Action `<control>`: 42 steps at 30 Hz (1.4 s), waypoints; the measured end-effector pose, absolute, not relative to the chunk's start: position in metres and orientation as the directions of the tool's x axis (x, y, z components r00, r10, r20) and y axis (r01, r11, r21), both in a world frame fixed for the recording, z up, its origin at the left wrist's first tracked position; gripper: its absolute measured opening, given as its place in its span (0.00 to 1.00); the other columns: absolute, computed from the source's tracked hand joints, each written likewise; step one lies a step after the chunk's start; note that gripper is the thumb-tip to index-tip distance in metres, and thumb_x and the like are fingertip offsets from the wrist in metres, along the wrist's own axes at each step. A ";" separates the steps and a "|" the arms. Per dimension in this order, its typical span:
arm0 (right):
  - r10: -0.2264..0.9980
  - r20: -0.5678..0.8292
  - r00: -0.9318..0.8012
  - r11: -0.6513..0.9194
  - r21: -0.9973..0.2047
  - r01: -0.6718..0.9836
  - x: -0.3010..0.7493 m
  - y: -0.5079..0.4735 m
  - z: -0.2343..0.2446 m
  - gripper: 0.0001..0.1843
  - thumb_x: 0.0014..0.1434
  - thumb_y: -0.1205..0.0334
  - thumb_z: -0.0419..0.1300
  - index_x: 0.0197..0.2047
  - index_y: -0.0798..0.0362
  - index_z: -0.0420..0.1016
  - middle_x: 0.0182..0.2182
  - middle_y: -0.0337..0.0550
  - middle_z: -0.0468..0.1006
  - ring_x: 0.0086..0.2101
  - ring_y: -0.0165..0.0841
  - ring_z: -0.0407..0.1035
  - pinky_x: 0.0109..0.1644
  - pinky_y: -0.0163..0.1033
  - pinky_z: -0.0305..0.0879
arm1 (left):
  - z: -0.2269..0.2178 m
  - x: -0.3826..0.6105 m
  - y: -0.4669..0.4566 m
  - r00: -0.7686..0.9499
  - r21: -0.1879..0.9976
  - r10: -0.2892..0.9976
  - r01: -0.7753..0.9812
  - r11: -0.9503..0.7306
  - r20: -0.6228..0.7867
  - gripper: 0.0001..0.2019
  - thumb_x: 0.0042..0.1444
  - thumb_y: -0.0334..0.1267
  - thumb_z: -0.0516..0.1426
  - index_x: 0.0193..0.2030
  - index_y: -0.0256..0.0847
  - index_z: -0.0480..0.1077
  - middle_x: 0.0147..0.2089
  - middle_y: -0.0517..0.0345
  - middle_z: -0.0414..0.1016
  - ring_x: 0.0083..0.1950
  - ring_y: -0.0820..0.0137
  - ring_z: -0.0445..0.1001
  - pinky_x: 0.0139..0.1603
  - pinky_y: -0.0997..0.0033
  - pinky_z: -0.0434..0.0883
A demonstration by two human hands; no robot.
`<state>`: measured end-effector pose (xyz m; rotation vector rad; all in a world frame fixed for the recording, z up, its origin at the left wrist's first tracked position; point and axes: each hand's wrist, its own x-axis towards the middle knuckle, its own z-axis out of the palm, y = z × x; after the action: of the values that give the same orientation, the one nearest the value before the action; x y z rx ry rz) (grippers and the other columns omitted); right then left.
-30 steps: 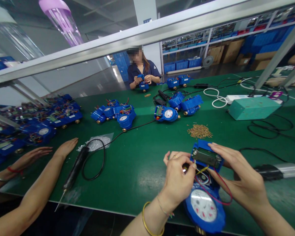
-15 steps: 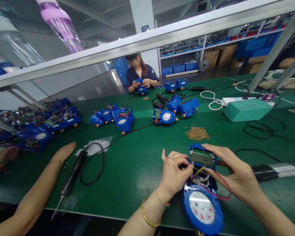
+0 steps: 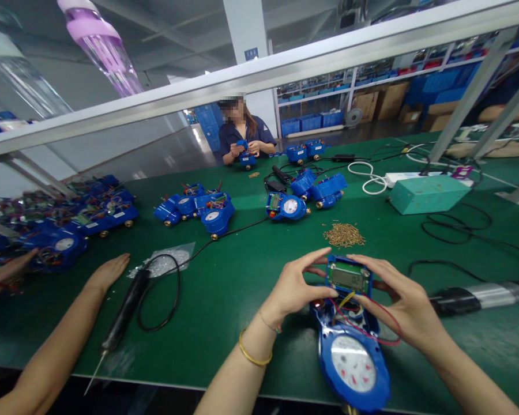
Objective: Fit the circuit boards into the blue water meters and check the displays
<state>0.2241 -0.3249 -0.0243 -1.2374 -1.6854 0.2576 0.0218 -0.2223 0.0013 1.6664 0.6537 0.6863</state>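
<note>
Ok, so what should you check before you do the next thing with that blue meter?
1. Both on the display module, left hand and right hand: ok.
2. Dial of the blue meter faces up: ok.
3. The red wire tucked inside the housing: not ok, it loops out on the right.
4. Wire joints under the module: cannot tell, hidden.
5. Pile of brass screws close by on the table: ok.

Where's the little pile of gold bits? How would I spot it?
Start at the big green table. Just beyond the blue meter nearest the camera, before the teal box, lies a small heap of tiny bits. They are gold and loose, unlike the silvery bits in the plastic bag further left.
</note>
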 end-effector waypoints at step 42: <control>0.703 0.691 0.169 0.064 -0.298 0.953 0.155 -0.361 -0.004 0.11 0.71 0.61 0.54 0.38 0.54 0.74 0.26 0.39 0.74 0.25 0.30 0.71 0.29 0.35 0.64 | -0.006 0.026 -0.247 0.537 0.319 0.417 0.270 -0.908 0.733 0.26 0.56 0.36 0.64 0.60 0.37 0.63 0.58 0.40 0.74 0.62 0.56 0.74 0.69 0.43 0.67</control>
<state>0.1546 -0.3608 -0.0036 -1.6964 -1.5925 -0.4209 0.0264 -0.2467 -0.0063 2.6040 0.5871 1.3097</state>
